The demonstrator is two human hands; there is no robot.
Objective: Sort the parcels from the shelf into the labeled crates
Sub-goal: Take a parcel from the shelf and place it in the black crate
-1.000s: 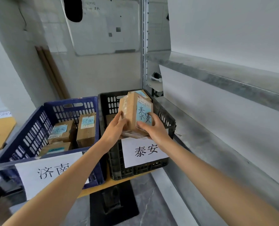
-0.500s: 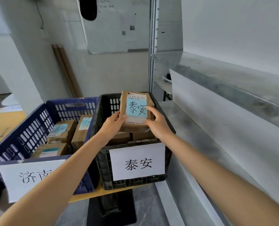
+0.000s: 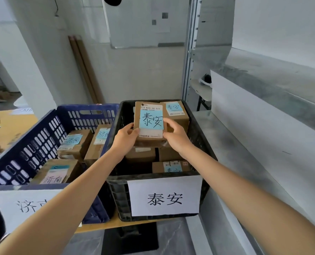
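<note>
Black crate (image 3: 119, 196) holds perhaps 5 parcels (image 3: 177, 112); left hand (image 3: 125, 137) and right hand (image 3: 177, 137) grip the top parcel (image 3: 150, 124).

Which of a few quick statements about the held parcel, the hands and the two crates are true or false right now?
1. The left hand and right hand both grip the 泰安-noted parcel over the black crate. True.
2. The black crate's front sign reads 济南. False: it reads 泰安.
3. The blue crate stands to the black crate's right. False: it stands to its left.
4. The blue crate's parcels carry 济南 notes. True.
</note>
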